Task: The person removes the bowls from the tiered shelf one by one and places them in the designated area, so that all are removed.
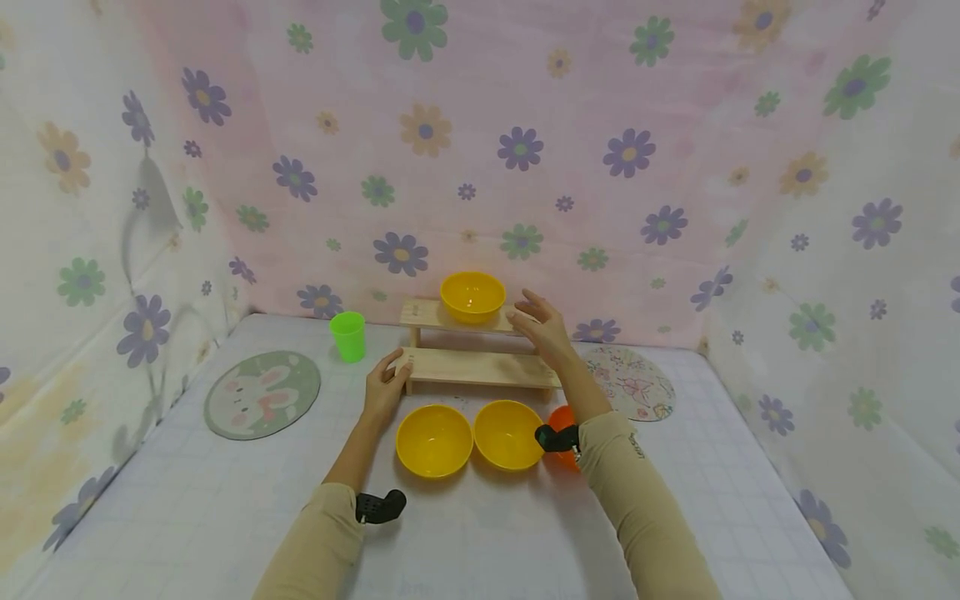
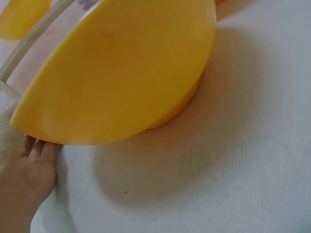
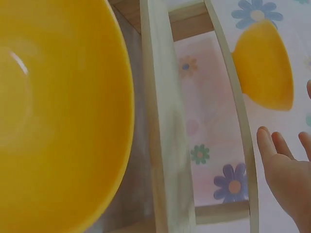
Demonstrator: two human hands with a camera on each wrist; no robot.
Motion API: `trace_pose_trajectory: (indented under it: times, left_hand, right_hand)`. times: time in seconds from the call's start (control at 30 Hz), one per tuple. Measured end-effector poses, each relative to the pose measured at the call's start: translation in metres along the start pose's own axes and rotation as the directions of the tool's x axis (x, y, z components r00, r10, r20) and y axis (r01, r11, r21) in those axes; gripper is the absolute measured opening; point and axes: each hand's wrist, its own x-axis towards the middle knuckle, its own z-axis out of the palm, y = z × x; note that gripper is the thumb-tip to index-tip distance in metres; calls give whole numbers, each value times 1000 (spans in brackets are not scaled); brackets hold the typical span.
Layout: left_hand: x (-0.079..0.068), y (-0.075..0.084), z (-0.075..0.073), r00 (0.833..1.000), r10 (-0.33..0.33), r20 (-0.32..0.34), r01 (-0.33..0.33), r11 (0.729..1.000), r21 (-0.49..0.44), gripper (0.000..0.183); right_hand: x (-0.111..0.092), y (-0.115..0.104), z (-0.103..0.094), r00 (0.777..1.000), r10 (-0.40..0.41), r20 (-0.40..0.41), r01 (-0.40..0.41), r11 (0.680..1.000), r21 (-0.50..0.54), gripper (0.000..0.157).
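A two-step wooden shelf (image 1: 480, 367) stands at the back of the table. My left hand (image 1: 384, 390) grips the left end of its lower step; in the left wrist view a yellow bowl partly covers that hand's fingers. One yellow bowl (image 1: 472, 297) sits upright on the top step. Just to its right is my right hand (image 1: 546, 333), fingers spread and holding nothing, near the right end of that step. In the right wrist view there is a gap between the fingertips (image 3: 263, 130) and the top bowl (image 3: 265, 68).
Two more yellow bowls (image 1: 434, 442) (image 1: 508, 435) stand side by side before the shelf. An orange bowl (image 1: 564, 458) is partly hidden under the right wrist. Left of the shelf are a green cup (image 1: 348, 337) and a rabbit-patterned round mat (image 1: 262, 395); a patterned mat (image 1: 633, 385) lies right.
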Motion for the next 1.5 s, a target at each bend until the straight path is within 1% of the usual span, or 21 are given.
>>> trace_pose_trajectory:
  times: [0.03,0.13,0.27,0.33,0.47,0.57,0.63,0.77,0.83,0.97,1.13,1.3,1.37,1.5]
  left_hand:
    - [0,0,0,1000,2,0,-2,1000,2,46]
    - [-1,0,0,1000,2,2,-2,1000,0,46]
    - [-1,0,1,1000,-1,2,1,1000,-4,46]
    - [-2,0,1,1000,1,-5,-1,1000,-4,46]
    - [-1,1,1,1000,9,-21,-9,1000,2,45]
    - [-1,2,0,1000,9,-24,-9,1000,-2,45]
    - [-1,2,0,1000,7,-20,-7,1000,-5,46]
    - [-1,2,-1,1000,-2,-13,2,1000,-8,46]
    - [-1,1,-2,1000,-1,-7,1,1000,-9,47]
    - [-1,1,-1,1000,6,-16,-6,1000,-9,46]
    - [-2,-1,-1,1000,1,-18,-1,1000,-10,46]
    - [-3,-2,-1,1000,1,-13,-1,1000,1,47]
    - [-3,-2,0,1000,5,-14,-5,1000,4,47]
    - [-1,-2,1,1000,6,-14,-6,1000,3,47]
  right_hand:
    - [3,0,4,1000,1,-3,-1,1000,2,69]
    - [13,1,13,999,30,-12,-28,996,84,69]
    - [24,2,25,997,71,-13,-68,983,170,71]
    - [28,2,29,996,83,-13,-79,983,168,71]
    - [35,-1,36,993,113,-23,-109,987,116,70]
    - [37,-3,42,991,128,-24,-125,987,99,70]
    - [37,-5,45,990,138,-13,-135,985,111,70]
    - [37,-4,50,987,158,2,-156,973,167,69]
    - [37,-4,51,986,167,-10,-162,968,191,68]
    - [36,-4,52,982,182,-38,-170,962,214,68]
    - [31,-5,52,979,199,-36,-185,956,229,68]
    - [23,-4,47,983,182,8,-178,949,259,69]
    - [19,-4,44,987,157,26,-159,953,259,69]
    - [11,-6,38,993,114,40,-121,961,248,68]
